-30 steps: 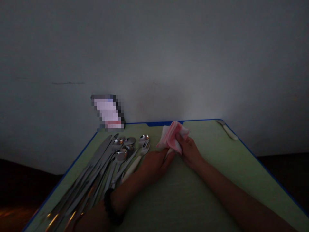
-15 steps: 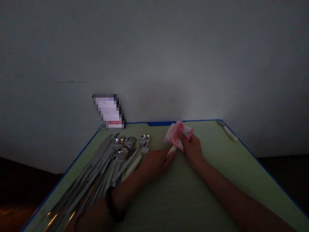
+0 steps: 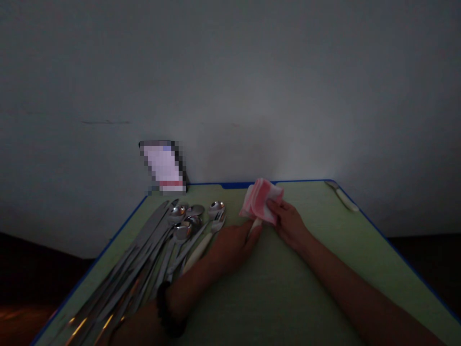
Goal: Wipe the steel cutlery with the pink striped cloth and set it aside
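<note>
My left hand (image 3: 234, 244) is closed around the pale handle of a utensil (image 3: 254, 226). The far end of that utensil is hidden under a folded pink-and-white cloth (image 3: 262, 201), so its kind cannot be made out. Thumb and fingers of my right hand (image 3: 288, 221) pinch the cloth from the right side, around the utensil. Just left of my left hand lies a fork (image 3: 199, 251) with a pale handle. A dark beaded bracelet (image 3: 169, 310) circles my left wrist.
Several spoons (image 3: 183, 231) and table knives (image 3: 151, 223) lie in a bundle along the table's left side. A pale-handled utensil (image 3: 345, 198), apparently a fork, rests by the right edge. A blurred-out phone-like screen (image 3: 163, 166) leans on the wall (image 3: 245, 86) behind the green table (image 3: 288, 293).
My right hand and the cloth have shifted slightly to the left, and the cloth covers a bit more of the handle. My left hand stays nearly still.
</note>
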`<state>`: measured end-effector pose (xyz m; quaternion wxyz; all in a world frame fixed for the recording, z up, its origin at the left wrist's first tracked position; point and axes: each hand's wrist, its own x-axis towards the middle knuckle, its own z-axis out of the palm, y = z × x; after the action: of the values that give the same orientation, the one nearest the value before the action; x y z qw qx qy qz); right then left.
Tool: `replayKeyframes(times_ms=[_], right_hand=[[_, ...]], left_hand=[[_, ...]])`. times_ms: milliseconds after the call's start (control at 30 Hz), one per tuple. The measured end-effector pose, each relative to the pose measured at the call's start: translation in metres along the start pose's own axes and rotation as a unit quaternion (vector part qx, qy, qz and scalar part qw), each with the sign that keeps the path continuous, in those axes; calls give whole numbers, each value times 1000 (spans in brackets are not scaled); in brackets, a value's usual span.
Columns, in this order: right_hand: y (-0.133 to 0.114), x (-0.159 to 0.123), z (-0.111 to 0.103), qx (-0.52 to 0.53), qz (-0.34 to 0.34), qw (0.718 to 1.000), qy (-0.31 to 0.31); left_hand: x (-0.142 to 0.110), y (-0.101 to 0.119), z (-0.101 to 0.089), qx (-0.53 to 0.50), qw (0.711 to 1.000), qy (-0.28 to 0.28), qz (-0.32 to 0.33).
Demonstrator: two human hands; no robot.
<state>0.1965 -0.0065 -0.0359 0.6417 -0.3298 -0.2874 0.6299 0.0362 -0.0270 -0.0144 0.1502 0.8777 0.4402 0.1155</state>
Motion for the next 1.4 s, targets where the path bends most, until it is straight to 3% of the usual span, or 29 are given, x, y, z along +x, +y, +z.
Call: replayKeyframes(times_ms=[300,567,700,833,1200,1400], right_hand=[[1,-2,1,-80,-16,996,40],[8,0,-5,-130,-28,991,0],[8,0,-3,-106,-32,993,37],[2,-1,4,-13,-2,998,55],[-3,-3,-1,-4,44,996,-75],[-3,-3,1,-11,59,995,-84]], left_hand=[[-3,0,2,66,997,0,30],[-5,2,-4,-37,999,-3,13],[-3,1,-4,-79,997,3,-1],[-4,1,-4,-84,996,-5,3],[-5,0,-3,-118,993,15,13],[-5,1,-4,-117,993,12,3]])
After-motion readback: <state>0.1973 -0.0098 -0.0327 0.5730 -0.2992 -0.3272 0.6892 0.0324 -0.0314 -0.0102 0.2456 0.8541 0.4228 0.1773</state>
